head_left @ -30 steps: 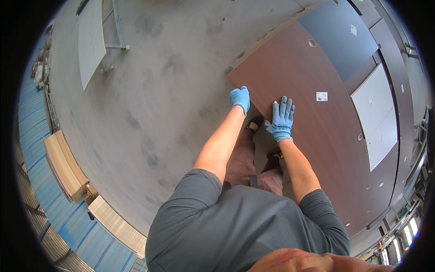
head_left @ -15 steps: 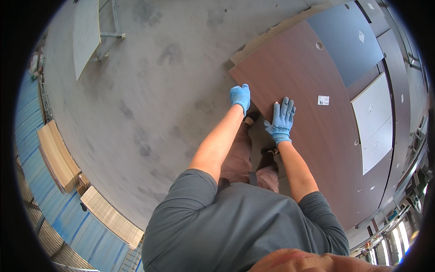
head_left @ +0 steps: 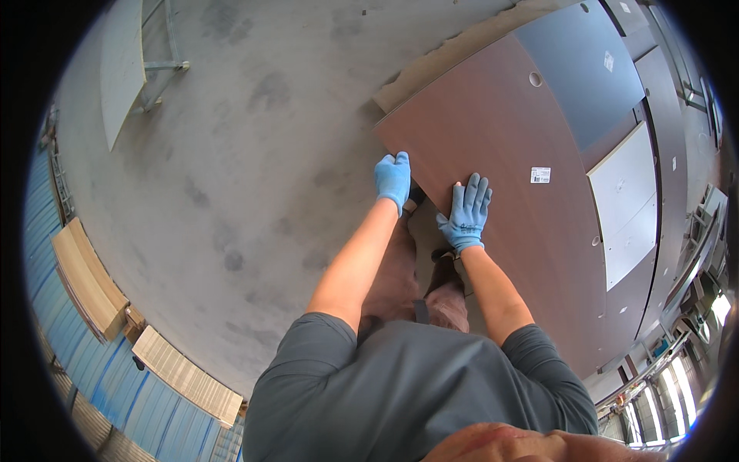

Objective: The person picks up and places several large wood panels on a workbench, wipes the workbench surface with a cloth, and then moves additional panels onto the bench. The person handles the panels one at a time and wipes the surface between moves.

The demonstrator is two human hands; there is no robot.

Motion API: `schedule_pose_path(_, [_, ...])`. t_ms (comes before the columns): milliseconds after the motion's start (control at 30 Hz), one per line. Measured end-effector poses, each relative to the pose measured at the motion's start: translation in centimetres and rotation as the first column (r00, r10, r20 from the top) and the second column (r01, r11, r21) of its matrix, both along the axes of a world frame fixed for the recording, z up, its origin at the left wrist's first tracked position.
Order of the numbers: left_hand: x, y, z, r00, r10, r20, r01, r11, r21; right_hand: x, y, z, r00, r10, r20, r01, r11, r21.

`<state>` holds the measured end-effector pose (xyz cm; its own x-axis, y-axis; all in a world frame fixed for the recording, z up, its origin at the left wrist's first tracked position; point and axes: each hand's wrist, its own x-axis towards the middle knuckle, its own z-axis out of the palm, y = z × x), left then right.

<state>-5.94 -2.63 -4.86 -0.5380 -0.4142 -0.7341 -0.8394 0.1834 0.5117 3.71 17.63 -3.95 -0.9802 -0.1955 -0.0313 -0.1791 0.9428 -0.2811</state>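
Observation:
A large brown wood-grain panel point(head_left: 493, 131) lies to my right. It has a round hole and a white label point(head_left: 540, 175) on its face. My right hand point(head_left: 466, 214), in a blue work glove, rests flat on the panel near its left edge, fingers stretched and pointing away from me. Beside that same edge, farther out, my left hand point(head_left: 393, 182) in a matching glove is closed with the fingers curled. Whatever it may hold, or whether it grips the panel's edge, is hidden.
A grey-blue panel point(head_left: 577, 69) and a white panel point(head_left: 627, 204) lie on the brown one. A board on a metal frame point(head_left: 123, 73) stands far left. Stacked wooden boards point(head_left: 88, 277) and slatted pieces point(head_left: 185, 373) line the left wall. My legs are beside the panel.
The whole view has shifted slightly, with the panel and both hands a little lower and farther left in it. Against the panel, both hands keep nearly the same places and shapes.

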Motion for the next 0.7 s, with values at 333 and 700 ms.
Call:
schedule_pose_path(333, [-8.0,0.6,0.6,0.734,-0.584,-0.346,0.052,0.556,-0.829,-0.3,0.0,-0.1,1.0,-0.017,0.025,0.017,1.0,-0.005])
schedule_pose_path(700, [-10.6,1.1,-0.7,0.743,-0.642,-0.192,0.291,0.568,-0.77,-0.2,0.2,-0.1,0.999,-0.028,0.045,0.029,0.999,-0.04])
